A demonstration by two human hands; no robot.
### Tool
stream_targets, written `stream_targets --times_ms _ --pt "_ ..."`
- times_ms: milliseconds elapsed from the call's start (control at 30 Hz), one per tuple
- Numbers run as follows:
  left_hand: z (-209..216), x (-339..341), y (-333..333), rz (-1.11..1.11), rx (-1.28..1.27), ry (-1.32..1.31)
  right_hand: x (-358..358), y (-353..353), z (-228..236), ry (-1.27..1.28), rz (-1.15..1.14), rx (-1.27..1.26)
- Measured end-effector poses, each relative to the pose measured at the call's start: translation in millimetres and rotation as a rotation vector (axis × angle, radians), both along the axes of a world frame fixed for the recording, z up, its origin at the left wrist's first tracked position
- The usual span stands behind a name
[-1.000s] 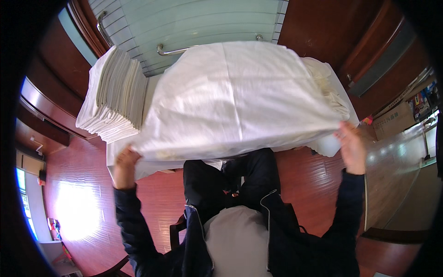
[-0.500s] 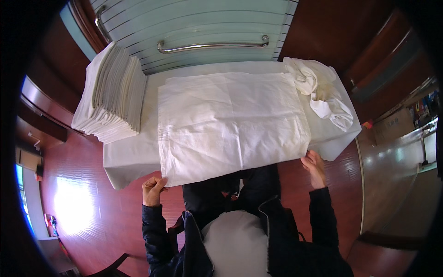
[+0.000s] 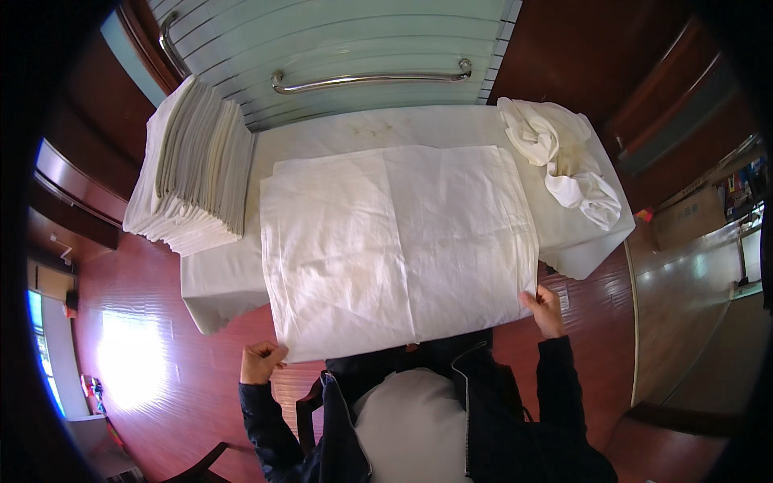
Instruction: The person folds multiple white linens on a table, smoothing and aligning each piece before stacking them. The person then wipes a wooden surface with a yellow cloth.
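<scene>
A white cloth, folded in layers and lightly creased, lies spread over the table, its near edge hanging over my lap. My left hand pinches its near left corner. At the near right corner, my right hand grips the edge between thumb and fingers. The cloth is held taut between both hands, beyond the table's front edge. A tall stack of folded white cloths stands at the table's left end. On the right end lies a crumpled heap of white cloth.
A white tablecloth with faint brownish stains covers the table. Behind it, a metal handrail runs along a pale green panel. A dark chair part is at lower left, on the reddish floor. A cardboard box stands far right.
Both hands have drawn the cloth toward me, uncovering more tablecloth behind it, stains included. Its near edge now hangs lower over my lap.
</scene>
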State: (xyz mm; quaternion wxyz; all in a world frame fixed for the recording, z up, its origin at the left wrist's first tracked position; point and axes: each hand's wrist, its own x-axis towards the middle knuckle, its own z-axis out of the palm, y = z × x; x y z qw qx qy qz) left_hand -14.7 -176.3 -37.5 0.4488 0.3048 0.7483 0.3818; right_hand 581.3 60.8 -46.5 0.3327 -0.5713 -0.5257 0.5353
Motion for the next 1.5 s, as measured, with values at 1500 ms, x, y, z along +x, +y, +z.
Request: stream_targets --times_ms 1500 --pt "34 -50 359 0.07 0.152 1.029 -132 249 30 -0.926 -0.494 0.682"
